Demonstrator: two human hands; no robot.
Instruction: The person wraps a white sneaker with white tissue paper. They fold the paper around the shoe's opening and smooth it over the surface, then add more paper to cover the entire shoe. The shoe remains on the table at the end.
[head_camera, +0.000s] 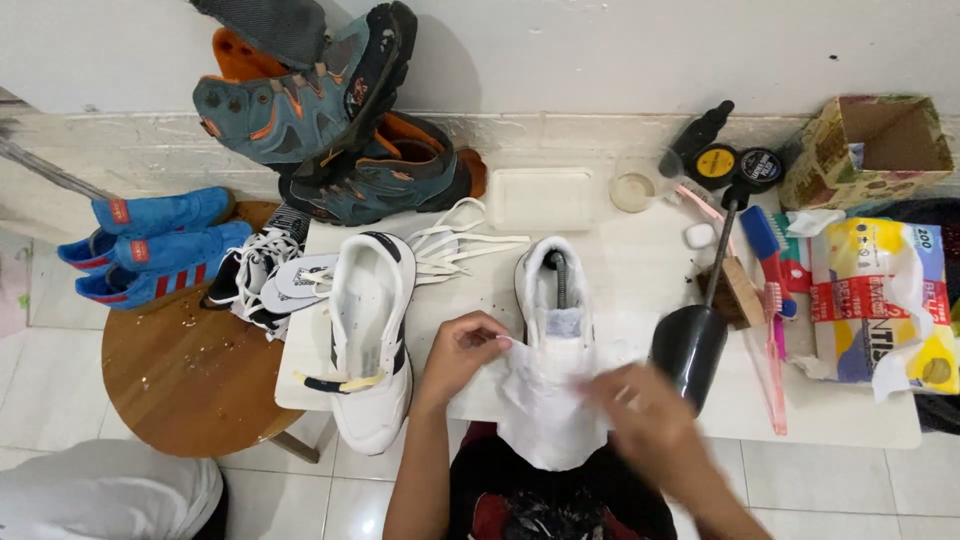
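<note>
Both hands sit closest to me, over a white sneaker (553, 330) at the near edge of the white table (850, 425). L hand (458, 352) is curled, fingertips pinching a white tissue sheet (548, 415) against the shoe's side by the opening. R hand (645, 415) is blurred mid-motion over the tissue's right part; can't tell if it grips or just presses. Tissue covers the toe and hangs past the table edge toward my lap.

A shoe tree is in the sneaker's opening. Second white sneaker (370, 345) w/ black stripes lies just left, loose white laces (465, 245) behind it. Black shoe-tree piece (690, 345) sits right beside my R hand, brushes (770, 255) and polish tins (737, 165) further back.

Risks, imo: thin tissue could tear if I pull w/ both hands at once; R hand moving fast could knock the black piece off the front edge; sneaker overhangs a bit, so a hard press could tip it into my lap.
</note>
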